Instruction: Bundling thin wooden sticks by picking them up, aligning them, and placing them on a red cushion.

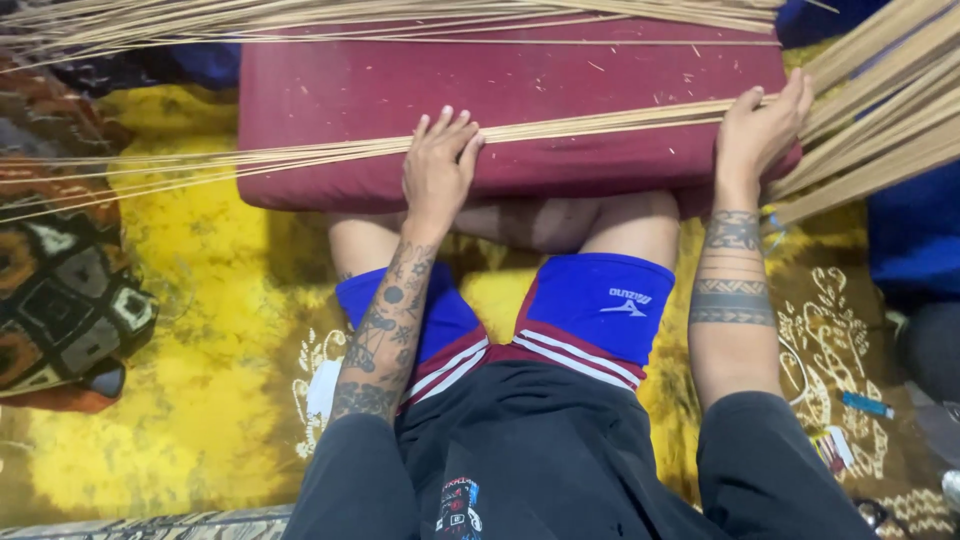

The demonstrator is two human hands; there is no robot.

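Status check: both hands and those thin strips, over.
Left hand flat, pressing thin tan bamboo strips onto maroon cushion. Right hand pinning the same bundle at the cushion's edge. Nothing blocking.

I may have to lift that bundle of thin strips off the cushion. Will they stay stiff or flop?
The thin strips are long and slender, so probably whippy, sagging past the maroon cushion. They look light. Loose and fanned, they would likely scatter.
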